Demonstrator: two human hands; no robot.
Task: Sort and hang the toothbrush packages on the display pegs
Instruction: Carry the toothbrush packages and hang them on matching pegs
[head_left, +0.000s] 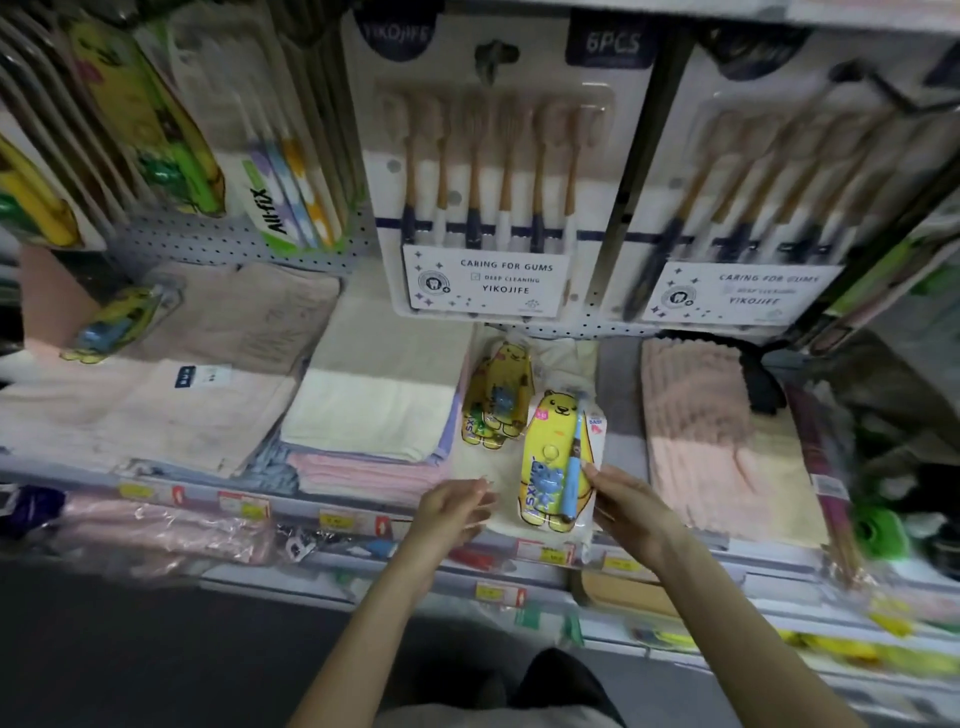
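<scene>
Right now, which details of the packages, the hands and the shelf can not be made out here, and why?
All in the head view:
- Yellow bear-shaped toothbrush package: whether the right hand pinches or only touches its edge; the contact is too small.
- Yellow price tags: too small and blurred to read.
- White six-toothbrush card on the right: print smeared by blur.
- Left hand: fingertips blurred.

right six-pack (753, 208) blurred | price tags (244, 504) unreadable | left packages (31, 197) edge-cropped
</scene>
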